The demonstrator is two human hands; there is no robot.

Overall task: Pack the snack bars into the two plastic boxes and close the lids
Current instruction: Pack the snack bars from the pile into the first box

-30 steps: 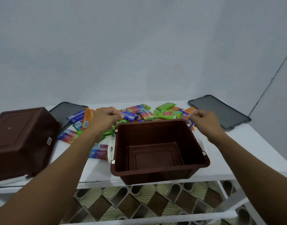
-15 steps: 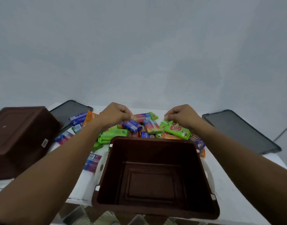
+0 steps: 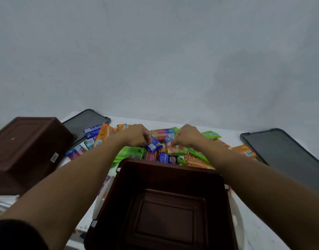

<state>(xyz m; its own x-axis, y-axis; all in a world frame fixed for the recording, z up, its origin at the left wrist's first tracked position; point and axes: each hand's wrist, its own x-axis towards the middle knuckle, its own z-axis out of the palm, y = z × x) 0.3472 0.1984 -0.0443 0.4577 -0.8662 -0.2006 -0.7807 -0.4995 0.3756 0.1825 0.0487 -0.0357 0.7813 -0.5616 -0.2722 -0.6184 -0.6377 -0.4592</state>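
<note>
An open brown plastic box [image 3: 166, 170] stands empty at the table's front, right below me. Behind it lies a pile of snack bars [image 3: 131, 153] in green, orange, blue and red wrappers. My left hand [image 3: 135, 135] reaches over the pile and pinches a blue bar [image 3: 153, 145], lifted a little. My right hand [image 3: 186, 135] is beside it, fingers curled down onto a green and red bar [image 3: 175, 150]. A second brown box [image 3: 25, 150] lies upside down at the left.
Two dark lids lie flat on the white table [image 3: 259, 231]: one lid [image 3: 84, 123] at the back left, partly under bars, the other lid [image 3: 285, 156] at the right. A pale wall rises just behind the table.
My view has moved closer and lower over the box. Both hands have come together at the pile's middle; the left one has picked up the blue bar.
</note>
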